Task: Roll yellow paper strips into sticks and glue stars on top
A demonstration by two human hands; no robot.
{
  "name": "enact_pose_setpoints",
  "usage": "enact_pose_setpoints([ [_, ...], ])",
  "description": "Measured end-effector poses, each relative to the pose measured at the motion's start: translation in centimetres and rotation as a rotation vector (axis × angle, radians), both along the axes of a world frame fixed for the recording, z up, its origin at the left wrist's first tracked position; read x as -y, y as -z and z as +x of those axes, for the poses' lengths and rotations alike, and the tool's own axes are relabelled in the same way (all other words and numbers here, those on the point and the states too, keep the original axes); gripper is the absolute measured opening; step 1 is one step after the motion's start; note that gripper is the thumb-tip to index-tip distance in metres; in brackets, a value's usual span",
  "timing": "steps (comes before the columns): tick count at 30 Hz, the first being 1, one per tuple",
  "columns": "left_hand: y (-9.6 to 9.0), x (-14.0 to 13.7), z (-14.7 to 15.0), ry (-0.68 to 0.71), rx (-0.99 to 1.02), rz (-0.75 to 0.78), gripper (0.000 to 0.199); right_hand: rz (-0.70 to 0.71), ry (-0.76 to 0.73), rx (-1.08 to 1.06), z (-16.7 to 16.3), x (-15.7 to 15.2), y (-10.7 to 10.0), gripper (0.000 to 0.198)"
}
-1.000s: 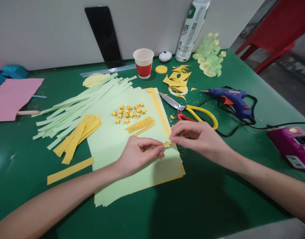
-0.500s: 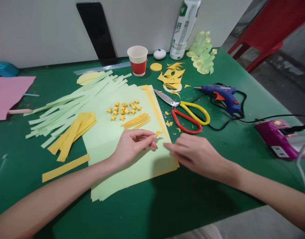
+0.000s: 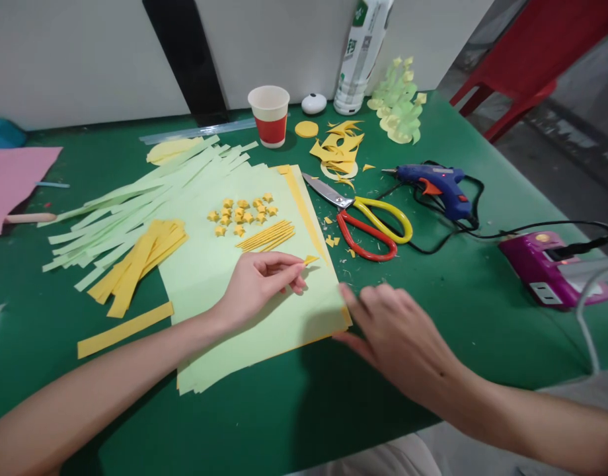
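Observation:
My left hand (image 3: 264,281) pinches a small pointed piece of yellow paper (image 3: 311,259) between thumb and fingertips, over a stack of pale green sheets (image 3: 225,350). To its right my right hand (image 3: 396,330) hovers by the stack's right edge, slightly blurred, thumb and index finger apart and nothing between them. Several folded yellow paper stars (image 3: 240,216) lie on the stack beyond my left hand. Thin rolled yellow paper sticks (image 3: 267,236) lie between the stars and that hand. Scissors (image 3: 353,215) with one red and one yellow handle rest open beside the stack.
Yellow strips (image 3: 140,264) and pale green strips (image 3: 120,211) spread leftward. At the back stand a paper cup (image 3: 271,125), yellow scraps (image 3: 338,152) and a bottle (image 3: 358,66). A blue glue gun (image 3: 437,182) and a purple power strip (image 3: 542,271) with cords occupy the right.
My right hand has drawn back toward me and its thumb and index finger have spread apart. My left hand keeps its pinch on the yellow paper piece. The view has shifted slightly.

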State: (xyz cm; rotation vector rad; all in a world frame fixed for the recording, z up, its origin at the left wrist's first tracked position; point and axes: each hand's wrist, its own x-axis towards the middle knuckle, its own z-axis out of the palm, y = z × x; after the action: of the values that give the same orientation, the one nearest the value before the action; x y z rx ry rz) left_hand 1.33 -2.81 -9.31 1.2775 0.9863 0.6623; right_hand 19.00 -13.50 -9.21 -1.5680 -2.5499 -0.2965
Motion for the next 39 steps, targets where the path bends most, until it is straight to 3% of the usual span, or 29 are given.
enact_pose_setpoints([
  [2, 0.0, 0.0, 0.0, 0.002, -0.003, 0.002, 0.008, 0.011, 0.05, -0.003, -0.3, 0.2, 0.0, 0.048],
  [6, 0.1, -0.1, 0.1, -0.001, -0.009, 0.009, 0.008, -0.114, -0.17, -0.124, -0.8, 0.6, -0.3, 0.044],
  [10, 0.0, 0.0, 0.0, 0.0, -0.012, 0.001, 0.008, -0.022, 0.083, -0.022, -1.4, 1.0, -0.6, 0.045],
  [11, -0.1, 0.0, 0.0, -0.001, -0.012, -0.001, 0.007, -0.023, 0.058, -0.027, -1.6, 1.2, -0.6, 0.044],
  [15, -0.2, 0.1, 0.1, -0.008, -0.011, -0.005, 0.006, -0.105, -0.391, -0.157, -1.8, 2.1, 0.0, 0.046],
  [16, -0.2, 0.1, 0.1, -0.008, -0.011, -0.006, 0.007, -0.107, -0.369, -0.157, -1.7, 2.3, 0.1, 0.05],
  [19, -0.1, 0.0, 0.0, 0.0, -0.005, -0.007, 0.007, -0.041, -0.005, -0.06, -0.8, 2.7, 0.0, 0.055],
  [21, 0.0, 0.0, 0.0, 0.004, 0.001, -0.007, 0.007, -0.015, 0.057, -0.028, -0.5, 2.8, -0.2, 0.052],
  [24, 0.1, 0.0, -0.1, -0.002, 0.004, -0.003, 0.007, -0.084, -0.278, -0.075, -0.5, 2.5, -0.3, 0.049],
  [26, 0.1, 0.0, 0.0, -0.004, 0.005, -0.001, 0.007, -0.077, -0.352, -0.093, -0.2, 2.1, -0.5, 0.048],
  [29, 0.0, 0.0, 0.0, 0.001, 0.006, -0.004, 0.006, 0.062, -0.028, -0.127, 1.9, 0.9, -1.4, 0.04],
  [33, -0.2, 0.0, 0.0, 0.002, 0.01, -0.018, 0.006, 0.102, 0.4, -0.158, 6.8, -2.5, -3.2, 0.03],
  [34, -0.2, 0.0, 0.0, 0.0, 0.012, -0.022, 0.007, 0.099, 0.477, -0.166, 8.1, -3.7, -3.4, 0.033],
  [37, -0.2, 0.0, 0.0, -0.002, 0.02, -0.029, 0.006, 0.034, 0.71, -0.14, 11.2, -7.0, -3.2, 0.07],
  [39, -0.1, 0.0, 0.0, 0.002, 0.024, -0.034, 0.006, -0.07, 0.845, -0.109, 12.7, -8.7, -2.4, 0.07],
])
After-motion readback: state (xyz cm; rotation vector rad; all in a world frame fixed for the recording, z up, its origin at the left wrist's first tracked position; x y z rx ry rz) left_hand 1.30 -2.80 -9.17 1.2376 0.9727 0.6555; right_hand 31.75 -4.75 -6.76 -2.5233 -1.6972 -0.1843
